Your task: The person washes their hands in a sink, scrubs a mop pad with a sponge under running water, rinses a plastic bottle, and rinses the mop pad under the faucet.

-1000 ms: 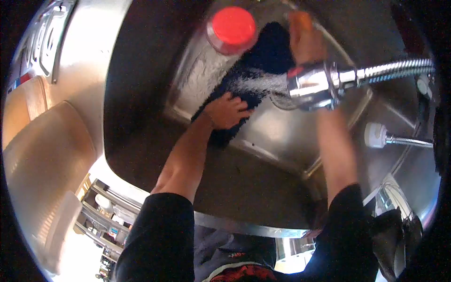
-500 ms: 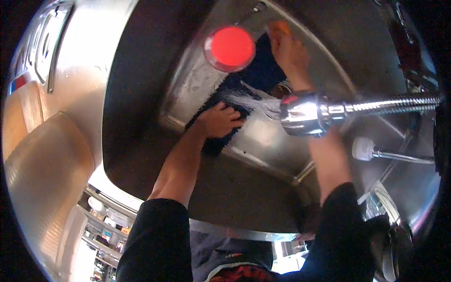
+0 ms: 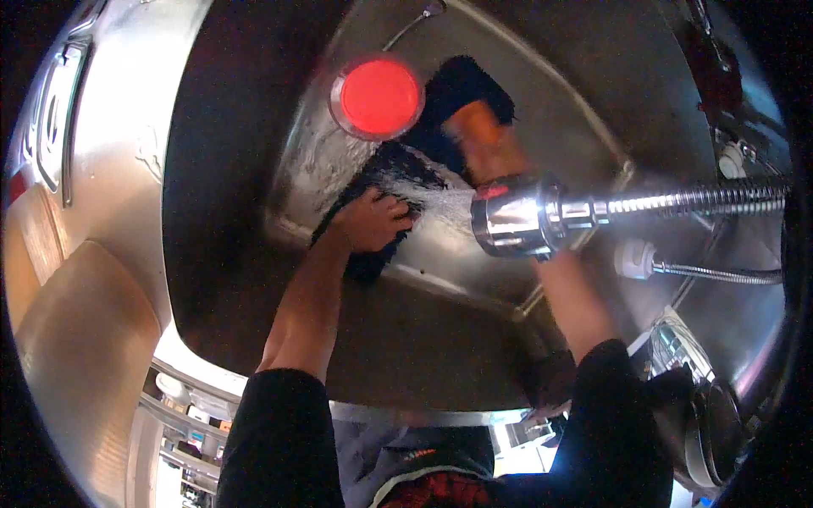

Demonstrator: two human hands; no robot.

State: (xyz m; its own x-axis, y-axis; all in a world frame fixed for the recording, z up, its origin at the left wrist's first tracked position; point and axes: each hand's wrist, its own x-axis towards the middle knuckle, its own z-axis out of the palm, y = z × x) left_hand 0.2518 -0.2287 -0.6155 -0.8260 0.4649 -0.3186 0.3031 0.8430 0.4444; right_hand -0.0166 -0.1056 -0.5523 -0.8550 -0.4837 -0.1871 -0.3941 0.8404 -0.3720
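A dark navy, shaggy mat [image 3: 470, 80] lies wet across the bottom of a steel sink [image 3: 474, 339]. My left hand [image 3: 373, 222] presses on its near part, fingers curled into the pile. Farther along the mat, my right hand [image 3: 495, 159] is closed around an orange block-like thing [image 3: 476, 121], blurred by motion and set against the pile. A chrome spray head [image 3: 512, 218] hangs over my right wrist and hides part of it. Water [image 3: 436, 199] streams from it onto the mat between my hands.
A round container with a red top [image 3: 381, 95] stands in the sink beside the mat. A flexible metal hose [image 3: 703, 203] runs to the right. A white-ended hose [image 3: 635, 258] and a wire whisk [image 3: 677, 343] are at the right. Shelves with items [image 3: 190, 415] sit lower left.
My right hand has drawn the orange thing back toward me along the mat, uncovering its far end. My left hand stays on the near part. The view has shifted slightly.
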